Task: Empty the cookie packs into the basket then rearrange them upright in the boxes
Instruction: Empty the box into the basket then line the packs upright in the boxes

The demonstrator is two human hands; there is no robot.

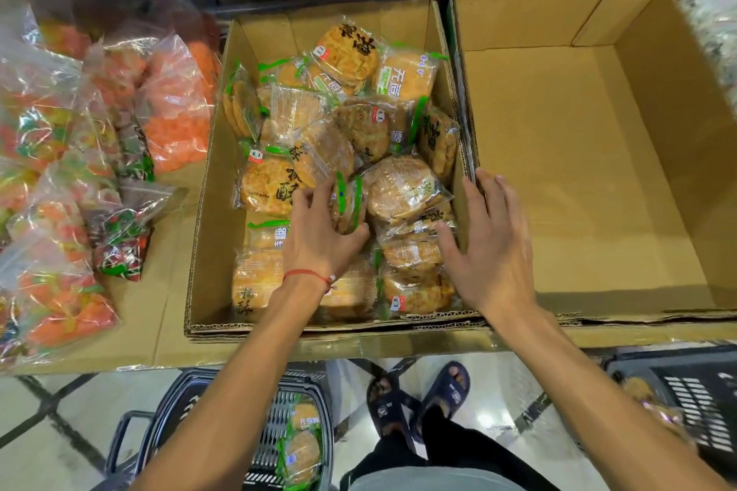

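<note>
A cardboard box (215,187) in the middle holds several clear cookie packs with green edges, lying in a loose pile. My left hand (319,235) reaches into it and grips one cookie pack (347,207) standing on edge. My right hand (490,247) is open with fingers spread, resting against the box's right wall, fingertips over the rim. To the right stands an empty cardboard box (590,155). On the floor below, a dark basket (271,431) holds a few cookie packs (302,450).
Bags of orange and mixed-colour sweets (64,155) are piled on the shelf to the left. A second dark basket (686,403) sits at the lower right on the floor. My feet in dark sandals (418,399) stand between the baskets.
</note>
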